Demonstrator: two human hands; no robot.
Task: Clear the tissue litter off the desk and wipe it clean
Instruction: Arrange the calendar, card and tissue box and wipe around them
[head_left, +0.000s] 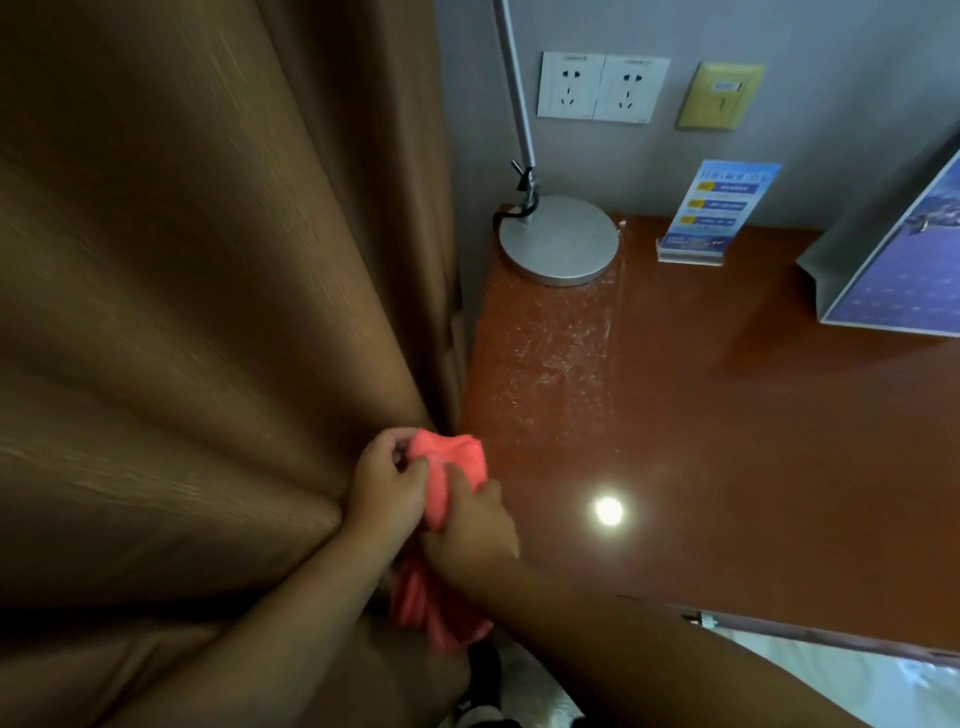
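Note:
Both my hands hold a coral-pink cloth (457, 462) just off the desk's near left corner. My left hand (387, 486) pinches its upper fold and my right hand (472, 525) grips it lower down, while the cloth's tail hangs below my wrists. The reddish-brown desk (753, 441) stretches right and away from the hands. A patch of whitish crumbs and streaks (556, 353) covers its left part, in front of the lamp base. No tissue pieces show on the desk.
A round silver lamp base (561, 241) with its pole stands at the desk's far left corner. A blue leaflet stand (714, 213) and a large blue picture board (898, 280) sit along the back. A brown curtain (208, 312) hangs at left. Wall sockets (602, 88) are above the desk.

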